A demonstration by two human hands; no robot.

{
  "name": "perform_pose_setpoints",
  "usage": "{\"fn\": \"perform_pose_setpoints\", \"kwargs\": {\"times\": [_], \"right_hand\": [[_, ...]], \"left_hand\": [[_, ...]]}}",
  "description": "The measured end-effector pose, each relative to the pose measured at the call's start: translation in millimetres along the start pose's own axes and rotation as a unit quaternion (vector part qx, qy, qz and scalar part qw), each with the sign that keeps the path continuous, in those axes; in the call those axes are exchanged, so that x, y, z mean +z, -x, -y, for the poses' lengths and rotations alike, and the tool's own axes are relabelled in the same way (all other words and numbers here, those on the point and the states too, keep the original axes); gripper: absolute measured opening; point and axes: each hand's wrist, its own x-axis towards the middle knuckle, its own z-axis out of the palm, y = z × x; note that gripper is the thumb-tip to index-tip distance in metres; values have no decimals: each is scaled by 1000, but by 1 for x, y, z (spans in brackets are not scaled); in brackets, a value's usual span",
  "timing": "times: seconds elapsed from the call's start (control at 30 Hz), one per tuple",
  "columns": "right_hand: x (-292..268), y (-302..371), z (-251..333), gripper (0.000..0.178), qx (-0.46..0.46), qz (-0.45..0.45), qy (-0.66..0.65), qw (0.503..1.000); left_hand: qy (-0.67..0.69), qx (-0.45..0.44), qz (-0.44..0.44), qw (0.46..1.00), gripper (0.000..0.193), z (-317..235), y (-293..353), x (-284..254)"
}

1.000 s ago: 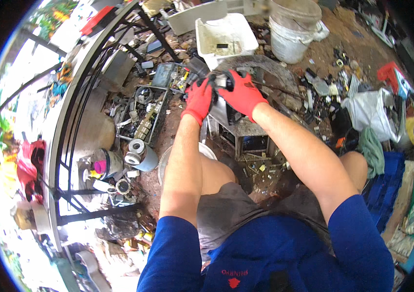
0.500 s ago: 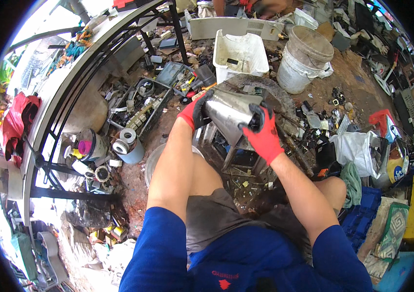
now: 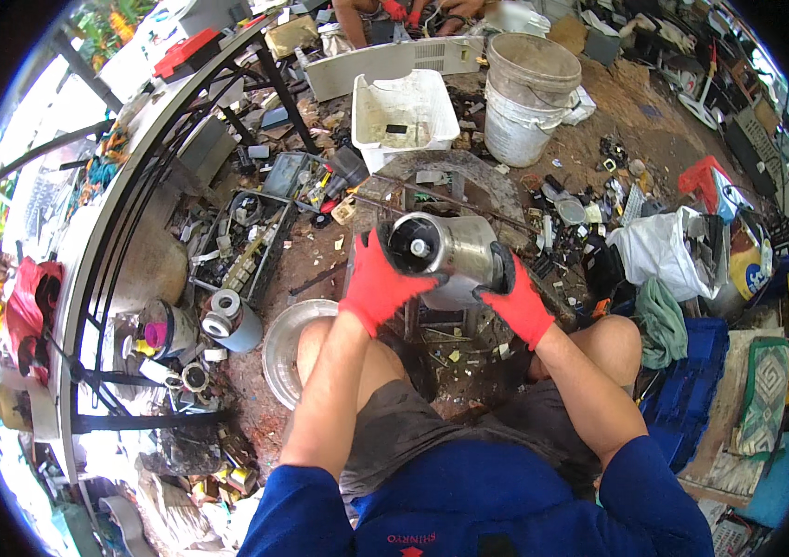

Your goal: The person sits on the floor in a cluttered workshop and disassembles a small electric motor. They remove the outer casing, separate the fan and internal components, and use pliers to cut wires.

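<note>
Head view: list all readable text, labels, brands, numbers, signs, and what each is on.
Shirt: red lettering by a red emblem, upside down in view; wording not copied here.
Yellow packet: blue-and-white mark, too small and blurred to read.
Metal vessel, held: no lettering can be made out.
Elsewhere: any print is too small or blurred.

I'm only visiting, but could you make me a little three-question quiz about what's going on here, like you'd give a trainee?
1. True or false: both the left hand and the right hand are touching the metal vessel.
2. Which hand is nearer the vessel's dark round end? A) right B) left C) equally near
3. Fill the blank: in the picture, the white tub stands to the ____ of the tall bucket.

Key: 1. True. 2. B. 3. Left.
</note>
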Motion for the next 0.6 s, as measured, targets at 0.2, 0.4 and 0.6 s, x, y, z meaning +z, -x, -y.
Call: {"fn": "perform_pose_setpoints", "kwargs": {"times": [0.2, 0.4, 0.6], "right_hand": [[6, 6, -20, 96, 21, 10, -58, 998], [4, 9, -29, 96, 16, 20, -86, 996], [1, 6, -15, 93, -17, 23, -116, 993]], "left_hand": [[-29, 71, 6, 997, 94, -19, 9, 5], [-12, 111, 27, 993, 97, -19, 9, 15], [48, 143, -22, 988, 83, 1, 9, 19]]}}
